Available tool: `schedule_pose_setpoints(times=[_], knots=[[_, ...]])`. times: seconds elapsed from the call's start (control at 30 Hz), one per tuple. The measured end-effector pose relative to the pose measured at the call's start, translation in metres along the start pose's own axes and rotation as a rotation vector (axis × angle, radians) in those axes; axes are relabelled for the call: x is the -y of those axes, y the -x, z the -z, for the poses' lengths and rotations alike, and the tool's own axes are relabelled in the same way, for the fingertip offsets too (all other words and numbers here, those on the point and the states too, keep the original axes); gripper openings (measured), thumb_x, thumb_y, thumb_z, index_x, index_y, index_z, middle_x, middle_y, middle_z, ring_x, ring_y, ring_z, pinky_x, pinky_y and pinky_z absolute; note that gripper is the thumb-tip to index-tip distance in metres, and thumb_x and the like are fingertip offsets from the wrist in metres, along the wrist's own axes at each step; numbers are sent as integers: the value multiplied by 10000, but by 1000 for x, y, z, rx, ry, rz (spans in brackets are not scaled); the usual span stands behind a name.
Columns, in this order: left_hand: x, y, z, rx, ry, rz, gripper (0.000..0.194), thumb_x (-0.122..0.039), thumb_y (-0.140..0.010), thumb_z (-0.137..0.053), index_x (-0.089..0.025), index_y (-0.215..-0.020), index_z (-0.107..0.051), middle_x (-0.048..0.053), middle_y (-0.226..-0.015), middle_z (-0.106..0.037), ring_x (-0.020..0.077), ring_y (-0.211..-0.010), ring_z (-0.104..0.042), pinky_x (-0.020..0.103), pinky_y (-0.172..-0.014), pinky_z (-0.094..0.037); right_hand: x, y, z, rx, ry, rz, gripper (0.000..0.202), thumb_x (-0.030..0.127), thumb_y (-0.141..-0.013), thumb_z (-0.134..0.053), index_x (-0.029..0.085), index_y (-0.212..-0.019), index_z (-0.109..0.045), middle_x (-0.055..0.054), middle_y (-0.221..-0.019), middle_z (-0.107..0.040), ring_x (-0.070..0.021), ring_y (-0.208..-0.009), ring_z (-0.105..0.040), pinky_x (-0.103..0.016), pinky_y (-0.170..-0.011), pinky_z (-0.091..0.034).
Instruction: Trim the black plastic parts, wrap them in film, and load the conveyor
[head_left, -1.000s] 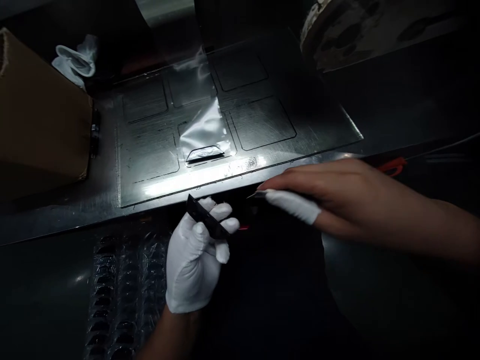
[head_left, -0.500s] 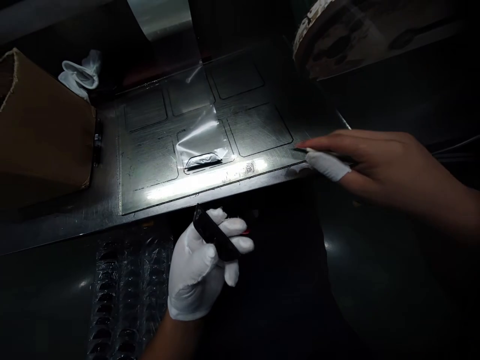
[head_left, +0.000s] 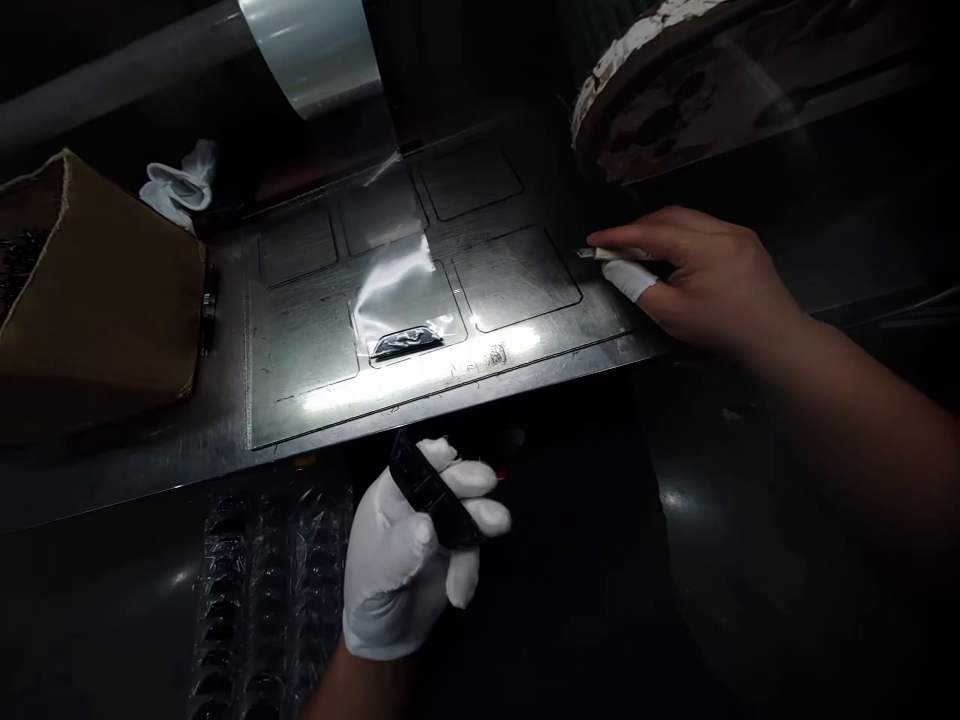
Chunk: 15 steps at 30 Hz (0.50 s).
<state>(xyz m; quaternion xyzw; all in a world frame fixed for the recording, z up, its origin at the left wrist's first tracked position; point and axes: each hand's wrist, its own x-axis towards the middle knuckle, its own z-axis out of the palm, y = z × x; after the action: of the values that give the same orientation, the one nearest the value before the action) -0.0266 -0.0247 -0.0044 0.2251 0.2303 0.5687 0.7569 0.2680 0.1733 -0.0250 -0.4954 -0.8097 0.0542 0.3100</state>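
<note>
My left hand (head_left: pixel 409 555), in a white glove, holds a glossy black plastic piece (head_left: pixel 433 495) with slanted ends, gripped between thumb and fingers below the metal table's edge. My right hand (head_left: pixel 697 265) is bare apart from a white cover on the thumb. A small craft knife (head_left: pixel 619 255) is pinched in it, its short blade pointing left above the table. A second black piece (head_left: pixel 407 343) lies on the metal plate (head_left: pixel 300 350), under a strip of clear film (head_left: pixel 397 275) that hangs down from a roll behind.
A cardboard box (head_left: pixel 112 290) with dark contents stands at the left, a black pen-like object (head_left: pixel 208 312) beside it. Behind lies a crumpled white glove (head_left: pixel 180 185). A clear tray (head_left: pixel 262 600) of black pieces sits lower left. A large round wheel (head_left: pixel 697 90) looms upper right.
My right hand has shifted left and up with the knife, whose blade now shows more clearly. My left hand keeps its hold, the black piece slightly turned. The whole view has moved a little.
</note>
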Motion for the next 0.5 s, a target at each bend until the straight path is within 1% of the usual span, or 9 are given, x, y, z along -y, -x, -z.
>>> schedule_pose_setpoints(times=[0.1,0.17,0.27,0.3,0.33,0.4,0.47,0.5], knots=[[0,-2,0,-9,18,15,371,-216,-1018,-600,-215,-1389,-597,64,-1261,-746,151,-1075,-746,86,-578,-593,-1,2,-3,-35,-2,-11,302,257,-987,-655,204,-1271,-746,-58,-1120,-730,-210,-1044,-694,-371,-949,-568],[0,-4,-1,-4,20,18,356,-219,-1015,-607,-204,-1371,-607,64,-1242,-750,149,-1066,-748,79,-578,-587,-3,2,-5,-26,33,-1,316,273,-994,-639,209,-1286,-738,-64,-1137,-731,-235,-1075,-681,-406,-967,-562],[2,-10,-2,10,23,12,332,-219,-1012,-613,-191,-1342,-624,59,-1224,-754,149,-1051,-754,72,-570,-576,-5,0,-5,6,84,25,379,304,-1009,-606,199,-1364,-685,-88,-1245,-710,-277,-1172,-644,-463,-1014,-542],[3,-11,-3,5,25,14,327,-215,-1009,-615,-192,-1334,-630,54,-1217,-755,151,-1047,-754,72,-566,-574,-4,1,-3,-10,84,31,396,311,-1012,-600,187,-1382,-668,-99,-1285,-696,-285,-1205,-633,-474,-1035,-533],[3,-13,-3,-6,27,20,323,-210,-1005,-618,-199,-1327,-635,47,-1206,-756,151,-1042,-754,73,-561,-572,-2,3,-1,-51,68,30,400,309,-1011,-599,178,-1384,-661,-107,-1312,-685,-285,-1224,-627,-476,-1048,-527],[4,-16,-5,-42,17,31,316,-208,-990,-636,-223,-1305,-654,29,-1167,-762,149,-1017,-754,72,-541,-559,5,16,3,-198,-5,9,371,283,-992,-614,190,-1345,-684,-109,-1305,-685,-277,-1211,-642,-468,-1045,-532],[5,-17,-9,-97,-65,31,298,-249,-967,-679,-260,-1266,-681,17,-1107,-772,159,-978,-757,85,-510,-542,15,42,3,-354,-117,-15,343,267,-936,-661,250,-1271,-730,-90,-1227,-709,-288,-1142,-671,-481,-989,-556],[5,-18,-11,-143,-174,42,285,-262,-954,-704,-276,-1238,-697,16,-1082,-778,172,-963,-760,106,-513,-547,20,60,1,-393,-171,-40,342,273,-900,-689,286,-1237,-747,-78,-1176,-719,-296,-1084,-687,-489,-935,-572]])
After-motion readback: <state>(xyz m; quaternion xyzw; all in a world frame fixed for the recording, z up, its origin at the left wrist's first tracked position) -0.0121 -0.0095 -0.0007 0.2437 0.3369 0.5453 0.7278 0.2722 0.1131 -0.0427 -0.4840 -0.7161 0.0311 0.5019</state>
